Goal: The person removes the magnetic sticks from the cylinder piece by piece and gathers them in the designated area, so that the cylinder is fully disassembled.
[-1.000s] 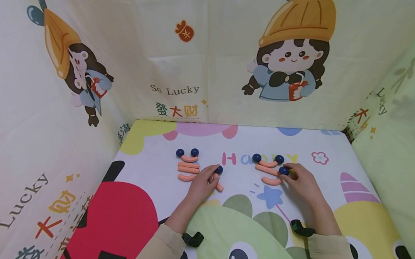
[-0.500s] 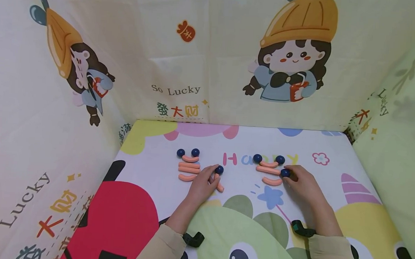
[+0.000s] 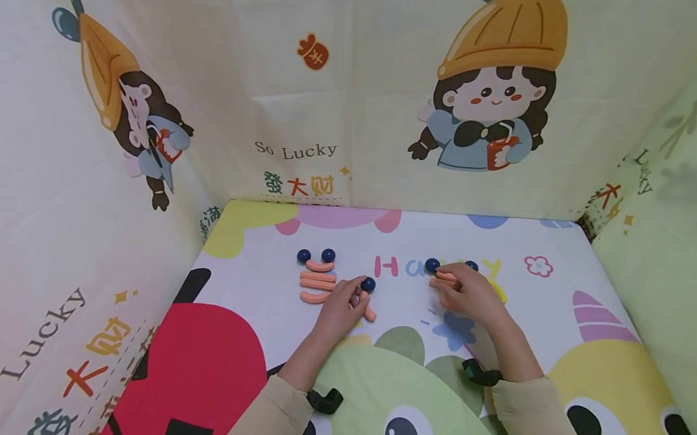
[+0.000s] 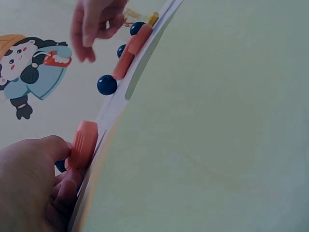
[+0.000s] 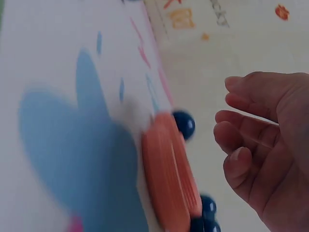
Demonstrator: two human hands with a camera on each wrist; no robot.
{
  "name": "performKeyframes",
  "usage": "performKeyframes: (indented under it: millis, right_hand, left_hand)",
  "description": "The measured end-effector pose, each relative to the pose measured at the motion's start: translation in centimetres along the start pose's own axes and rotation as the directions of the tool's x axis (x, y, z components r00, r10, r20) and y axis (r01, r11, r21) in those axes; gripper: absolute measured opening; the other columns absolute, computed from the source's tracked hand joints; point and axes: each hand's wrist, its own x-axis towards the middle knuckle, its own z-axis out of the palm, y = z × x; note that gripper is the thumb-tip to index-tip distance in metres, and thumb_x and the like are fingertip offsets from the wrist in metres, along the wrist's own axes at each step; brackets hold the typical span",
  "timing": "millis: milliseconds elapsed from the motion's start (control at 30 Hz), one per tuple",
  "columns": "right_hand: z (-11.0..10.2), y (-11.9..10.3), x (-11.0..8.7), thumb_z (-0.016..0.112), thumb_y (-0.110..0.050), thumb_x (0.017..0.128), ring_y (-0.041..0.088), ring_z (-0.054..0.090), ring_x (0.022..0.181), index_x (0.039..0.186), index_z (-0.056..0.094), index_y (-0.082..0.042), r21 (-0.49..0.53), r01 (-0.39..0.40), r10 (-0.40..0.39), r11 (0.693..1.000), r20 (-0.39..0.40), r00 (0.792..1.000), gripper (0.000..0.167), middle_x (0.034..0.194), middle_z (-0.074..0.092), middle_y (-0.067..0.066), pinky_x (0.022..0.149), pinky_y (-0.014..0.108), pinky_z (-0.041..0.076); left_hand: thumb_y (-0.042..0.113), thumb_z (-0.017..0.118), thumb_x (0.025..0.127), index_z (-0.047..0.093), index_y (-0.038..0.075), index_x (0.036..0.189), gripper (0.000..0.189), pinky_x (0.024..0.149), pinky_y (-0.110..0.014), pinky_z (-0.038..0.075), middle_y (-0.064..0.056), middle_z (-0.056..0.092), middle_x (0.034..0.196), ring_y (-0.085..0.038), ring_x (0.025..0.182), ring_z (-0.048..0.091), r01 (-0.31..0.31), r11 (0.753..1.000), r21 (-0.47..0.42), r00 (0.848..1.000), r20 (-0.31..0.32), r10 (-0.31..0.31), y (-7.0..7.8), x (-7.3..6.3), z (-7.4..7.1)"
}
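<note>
In the head view my left hand sits at mid-table, thumb and index finger around a dark blue ball. A salmon-pink rod lies just below that ball; the left wrist view shows a ribbed pink rod against the fingers. My right hand is over the right-hand group, fingers loosely bent, with nothing between them in the right wrist view. That group has a blue ball, another blue ball and pink rods. The hand covers part of it in the head view.
Left of my left hand lie two blue balls, curved pink rods and straight pink rods. The cartoon-printed table cover meets a cream fabric wall at the back. Fabric also hangs at both sides.
My right hand has let go of the blue ball at the straight rod's right end and moved left over the right group. My left hand has stayed in place.
</note>
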Motion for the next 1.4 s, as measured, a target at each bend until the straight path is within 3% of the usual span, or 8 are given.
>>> performKeyframes:
  millis: [167,400,600,733,900,1133,1233,1400]
  right_hand:
    - [2.3,-2.7,2.0,0.067,-0.023,0.095,0.012,0.053,0.075,0.131,0.062,-0.011,0.027,0.142,-0.143,0.989,0.024,0.989,0.039,0.119,0.064,0.011,0.067,0.029,0.045]
    - [5.5,-5.0,4.2,0.065,-0.030,0.096,0.013,0.056,0.084,0.133,0.061,-0.018,0.084,0.158,-0.164,0.984,0.076,0.984,0.039,0.112,0.066,0.001,0.075,0.032,0.049]
    - [7.4,-5.9,5.8,0.069,-0.022,0.094,0.011,0.056,0.078,0.137,0.058,-0.017,0.123,0.213,-0.228,0.969,0.117,0.967,0.045,0.119,0.066,0.004,0.067,0.027,0.048]
    - [8.2,-6.2,6.2,0.069,-0.019,0.093,0.008,0.056,0.074,0.140,0.057,-0.019,0.144,0.211,-0.233,0.967,0.162,0.959,0.048,0.125,0.065,0.006,0.069,0.026,0.048]
    - [8.9,-6.2,6.6,0.067,-0.019,0.095,0.009,0.054,0.073,0.139,0.058,-0.025,0.116,0.186,-0.206,0.976,0.193,0.959,0.046,0.128,0.064,0.001,0.071,0.028,0.048]
    - [9.7,-6.2,6.7,0.064,-0.022,0.097,0.012,0.058,0.092,0.134,0.062,-0.029,0.094,0.178,-0.192,0.980,0.184,0.964,0.038,0.132,0.063,-0.005,0.084,0.034,0.050]
    - [9.8,-6.1,6.5,0.064,-0.023,0.097,0.013,0.060,0.100,0.133,0.062,-0.029,0.089,0.177,-0.190,0.980,0.174,0.966,0.036,0.133,0.063,-0.005,0.090,0.038,0.050]
    - [10.0,-6.0,6.4,0.063,-0.024,0.098,0.013,0.060,0.100,0.131,0.063,-0.029,0.092,0.179,-0.192,0.980,0.161,0.968,0.034,0.132,0.064,-0.007,0.090,0.038,0.050]
  left_hand:
    - [0.036,0.062,0.097,0.051,0.025,0.143,0.048,0.065,-0.022,0.044,0.006,0.054,0.091,-0.005,0.075,0.051,-0.008,1.000,0.000,1.000,-0.007,0.008,0.0,0.0,0.0]
    - [0.036,0.062,0.097,0.053,0.018,0.138,0.046,0.066,-0.022,0.047,0.003,0.059,0.103,-0.005,0.078,0.054,0.000,0.999,-0.041,1.000,-0.007,-0.001,0.2,-0.1,-0.1]
    - [0.038,0.066,0.095,0.055,0.014,0.118,0.035,0.068,-0.022,0.047,0.000,0.057,0.108,-0.008,0.081,0.054,0.011,0.998,-0.058,1.000,0.029,-0.010,0.4,-0.6,-0.3]
    - [0.040,0.071,0.091,0.056,0.014,0.117,0.040,0.070,-0.021,0.045,0.000,0.053,0.107,-0.008,0.084,0.050,-0.045,0.999,-0.018,0.997,0.064,0.046,0.4,-1.1,-0.4]
    - [0.042,0.074,0.088,0.058,0.014,0.121,0.046,0.077,-0.024,0.047,-0.002,0.051,0.118,-0.010,0.092,0.051,-0.122,0.992,0.038,0.988,0.098,0.118,0.3,-1.6,-0.5]
    - [0.043,0.072,0.089,0.059,0.018,0.126,0.047,0.100,-0.036,0.049,-0.006,0.047,0.137,-0.018,0.120,0.053,-0.132,0.986,0.099,0.981,0.154,0.116,0.4,-1.8,-0.6]
    - [0.042,0.072,0.089,0.059,0.018,0.126,0.046,0.102,-0.036,0.048,-0.006,0.046,0.139,-0.019,0.122,0.053,-0.132,0.985,0.115,0.980,0.166,0.112,0.4,-1.7,-0.6]
    - [0.043,0.072,0.089,0.060,0.018,0.124,0.045,0.100,-0.036,0.049,-0.004,0.049,0.136,-0.018,0.119,0.054,-0.164,0.977,0.139,0.977,0.159,0.142,0.5,-1.7,-0.6]
